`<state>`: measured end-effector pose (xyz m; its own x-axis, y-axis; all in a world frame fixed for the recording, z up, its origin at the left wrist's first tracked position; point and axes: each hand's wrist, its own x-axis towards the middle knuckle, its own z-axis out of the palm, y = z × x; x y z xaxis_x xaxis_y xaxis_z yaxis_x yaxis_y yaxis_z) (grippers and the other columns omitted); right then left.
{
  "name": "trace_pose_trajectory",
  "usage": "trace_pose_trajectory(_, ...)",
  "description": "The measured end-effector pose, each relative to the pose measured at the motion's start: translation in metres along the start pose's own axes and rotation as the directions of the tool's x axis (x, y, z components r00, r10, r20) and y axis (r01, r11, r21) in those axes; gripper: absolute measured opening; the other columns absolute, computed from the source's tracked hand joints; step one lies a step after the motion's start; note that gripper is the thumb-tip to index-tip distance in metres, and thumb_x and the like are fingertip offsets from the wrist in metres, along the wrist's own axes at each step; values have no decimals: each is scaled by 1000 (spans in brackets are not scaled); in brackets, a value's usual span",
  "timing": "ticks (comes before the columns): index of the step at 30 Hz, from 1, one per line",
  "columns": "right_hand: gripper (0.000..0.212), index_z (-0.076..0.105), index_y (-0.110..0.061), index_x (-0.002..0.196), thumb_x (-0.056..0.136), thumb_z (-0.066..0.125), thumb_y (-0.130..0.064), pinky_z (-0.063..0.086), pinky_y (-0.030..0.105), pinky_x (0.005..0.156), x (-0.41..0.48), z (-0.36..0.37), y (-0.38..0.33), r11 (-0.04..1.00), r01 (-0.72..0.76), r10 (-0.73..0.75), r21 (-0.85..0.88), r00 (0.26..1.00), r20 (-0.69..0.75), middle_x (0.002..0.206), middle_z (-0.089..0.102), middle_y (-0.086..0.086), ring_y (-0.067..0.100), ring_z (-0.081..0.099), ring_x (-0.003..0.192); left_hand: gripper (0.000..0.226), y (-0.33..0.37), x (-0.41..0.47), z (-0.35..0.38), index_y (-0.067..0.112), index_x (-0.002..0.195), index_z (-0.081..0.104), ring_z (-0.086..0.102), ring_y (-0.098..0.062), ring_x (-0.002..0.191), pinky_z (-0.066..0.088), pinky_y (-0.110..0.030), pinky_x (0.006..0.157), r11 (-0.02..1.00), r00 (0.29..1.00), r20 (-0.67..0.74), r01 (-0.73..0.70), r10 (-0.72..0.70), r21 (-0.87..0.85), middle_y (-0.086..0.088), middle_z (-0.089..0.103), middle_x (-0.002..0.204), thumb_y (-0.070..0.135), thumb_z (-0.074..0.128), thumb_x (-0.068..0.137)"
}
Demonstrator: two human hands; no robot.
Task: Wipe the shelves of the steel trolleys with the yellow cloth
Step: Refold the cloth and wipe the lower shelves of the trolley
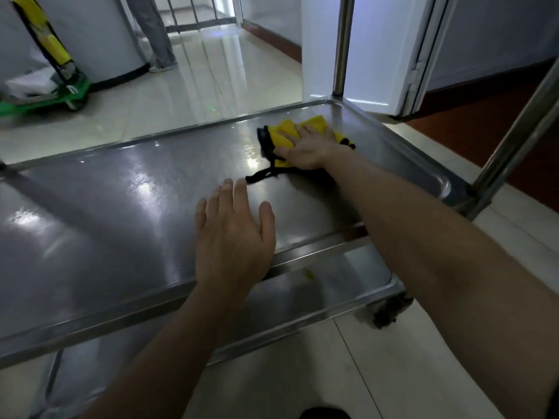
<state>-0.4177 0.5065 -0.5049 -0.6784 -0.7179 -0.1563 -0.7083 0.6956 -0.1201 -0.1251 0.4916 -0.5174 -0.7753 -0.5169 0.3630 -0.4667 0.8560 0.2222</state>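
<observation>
Presently your right hand (305, 146), fingers straight, presses the yellow cloth (282, 134) flat near the far right corner of the steel top shelf (106, 207). Your left hand (233, 234) lies spread nearer you, holding nothing. Soft and limp, the cloth probably bunches easily, so cover it with a broad palm.
</observation>
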Motion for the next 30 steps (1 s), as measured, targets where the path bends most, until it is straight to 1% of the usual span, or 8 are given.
trace_pose_trajectory(5, 69, 6, -52, 166, 104, 24, -76, -6, 58, 130, -103, 27, -26, 961, 276, -276, 5, 961, -38, 179, -3, -7, 15, -6, 165, 63, 1, 0, -3, 3, 160, 45, 47, -37, 148, 32, -53, 124, 1000, 992, -123, -3, 1, -20, -19, 52, 159, 42, 32, 112)
trace_pose_trajectory(8, 72, 9, -54, 166, 99, 16, -79, -6, 55, 131, -174, 49, -18, 937, 348, -345, 15, 933, -102, 178, -2, -11, 11, -4, 164, 61, 3, 1, -2, 6, 158, 48, 48, -37, 148, 31, -53, 125, 1000, 986, -165, 16, -19, -22, -18, 54, 158, 42, 32, 112)
trace_pose_trajectory(14, 65, 18, -56, 164, 102, 28, -73, -3, 54, 131, -198, 48, -23, 955, 294, -287, 39, 950, -125, 178, 3, -14, 8, 0, 164, 43, -2, -1, -7, 4, 147, 59, 55, -35, 142, 37, -50, 124, 971, 976, -203, 32, -82, -238, -14, 62, 149, 28, 52, 112)
trace_pose_trajectory(16, 66, 17, -56, 164, 102, 28, -75, -4, 55, 131, -196, 48, -21, 956, 291, -286, 37, 953, -104, 178, 1, -15, 9, -2, 164, 42, -18, -1, -17, 9, 147, 58, 56, -31, 140, 41, -49, 122, 953, 980, -174, 45, -100, -298, -10, 63, 148, 32, 53, 112)
trace_pose_trajectory(20, 71, 10, -59, 163, 98, 24, -81, -5, 57, 130, -193, 46, -15, 955, 296, -295, 29, 955, -44, 178, -5, -15, 11, -7, 164, 51, -97, -16, -42, 20, 153, 52, 52, -29, 144, 40, -52, 122, 993, 998, -60, 23, -30, -117, -8, 60, 154, 49, 45, 111)
trace_pose_trajectory(25, 87, 2, -70, 157, 78, 19, -101, -8, 63, 128, -145, 33, -21, 981, 190, -193, 48, 977, 91, 178, -14, -13, 16, -16, 164, 75, -183, -41, -59, 13, 148, 54, 39, -35, 153, 28, -56, 129, 968, 979, 70, 178, -193, 178, -13, 46, 164, 60, 16, 105)
trace_pose_trajectory(27, 85, -1, -71, 156, 80, 22, -102, -8, 68, 126, -106, 27, -32, 993, 111, -114, 41, 990, 88, 178, -15, -9, 20, -17, 164, 81, -185, -44, -53, 10, 151, 52, 39, -36, 153, 30, -54, 127, 962, 972, 74, 208, -224, 177, -15, 44, 166, 61, 11, 103)
trace_pose_trajectory(30, 92, -2, -64, 160, 79, 23, -102, -9, 74, 122, -40, 15, -59, 999, -2, -1, 32, 996, 86, 178, -17, -1, 29, -19, 163, 76, -180, -46, -45, 17, 163, 38, 40, -31, 153, 29, -50, 128, 972, 978, 2, 207, -208, 115, -11, 44, 165, 61, 16, 106)
